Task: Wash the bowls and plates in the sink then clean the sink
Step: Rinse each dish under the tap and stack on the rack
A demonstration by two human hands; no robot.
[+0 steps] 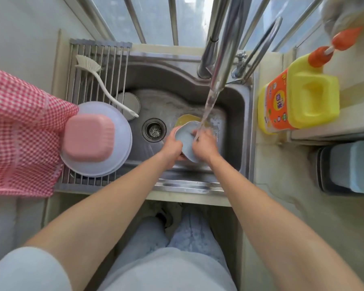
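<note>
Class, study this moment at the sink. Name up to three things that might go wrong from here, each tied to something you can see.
1. The blue dish is wet under the running water and held tilted by the left hand while the right hand rubs it; it might slip onto the yellow dish below.
2. The pink bowl sits upturned on stacked plates overhanging the rack's edge; a nudge might tip them.
3. The brush handle juts over the basin.

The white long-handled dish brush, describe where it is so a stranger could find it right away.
Start at the steel sink and look to its left side, where a roll-up metal drying rack spans the basin. The white long-handled dish brush lies on it, bristles at the far end, handle pointing toward the drain. Unlike the white plates and pink square bowl nearby, it is thin.
</note>
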